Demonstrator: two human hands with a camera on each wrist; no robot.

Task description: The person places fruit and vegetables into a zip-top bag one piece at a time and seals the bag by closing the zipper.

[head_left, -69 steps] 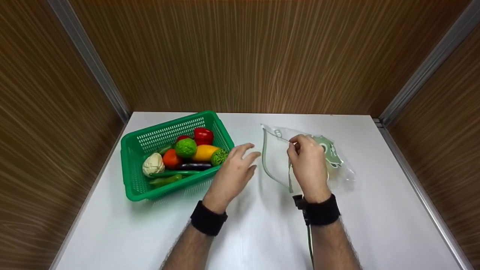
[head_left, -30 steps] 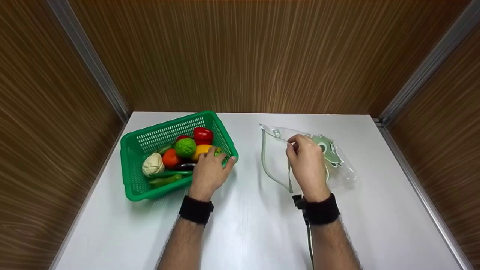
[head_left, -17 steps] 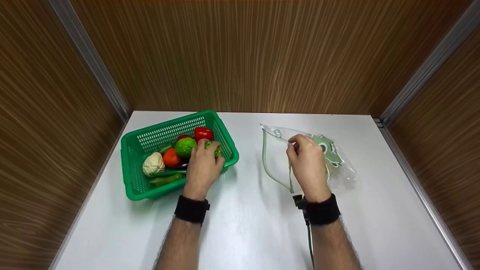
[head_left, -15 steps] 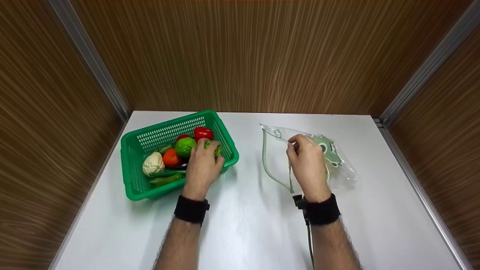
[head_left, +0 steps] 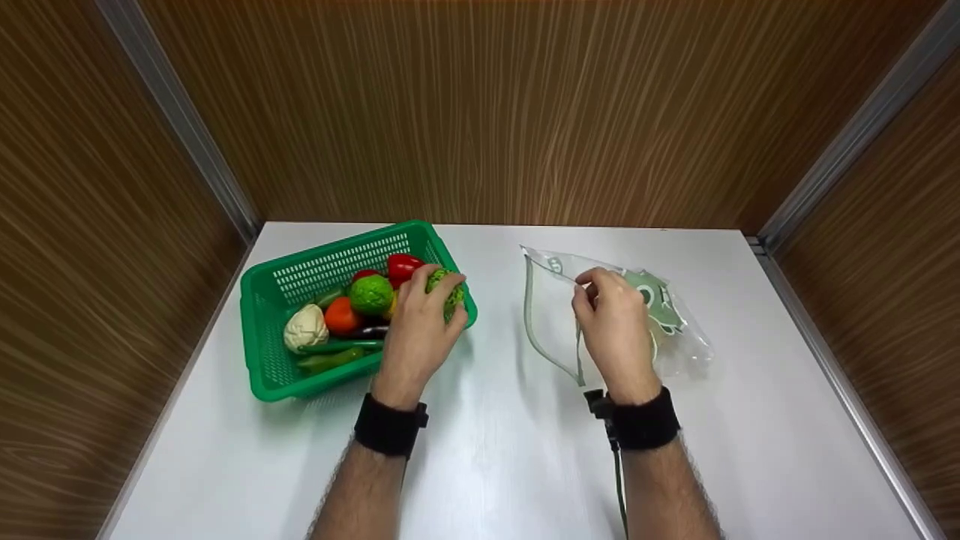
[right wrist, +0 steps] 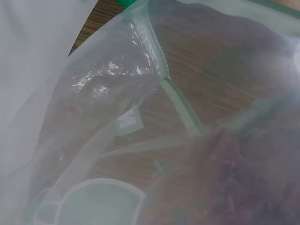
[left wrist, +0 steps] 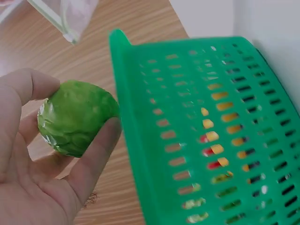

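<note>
My left hand (head_left: 420, 322) grips a round, wrinkled green vegetable (head_left: 448, 289) (left wrist: 75, 117), lifted at the right rim of the green basket (head_left: 262, 315) (left wrist: 154, 140). In the left wrist view the thumb and fingers (left wrist: 93, 159) curl round it beside the basket wall. My right hand (head_left: 611, 322) pinches the upper edge of a clear zip bag (head_left: 551, 300) (right wrist: 140, 93) with a green print, holding its mouth open towards the left. The bag lies on the white table (head_left: 510, 450).
The basket holds a red pepper (head_left: 403, 267), a green ball-shaped vegetable (head_left: 370, 294), a tomato (head_left: 341, 316), a cauliflower (head_left: 306, 328), an aubergine and green pods. Wood-grain walls (head_left: 480, 112) close in the table at the back and on both sides.
My left hand went from beside the bag into the basket, closed round the wrinkled green vegetable and raised it to the basket's right rim. The right hand has kept its pinch on the bag.
</note>
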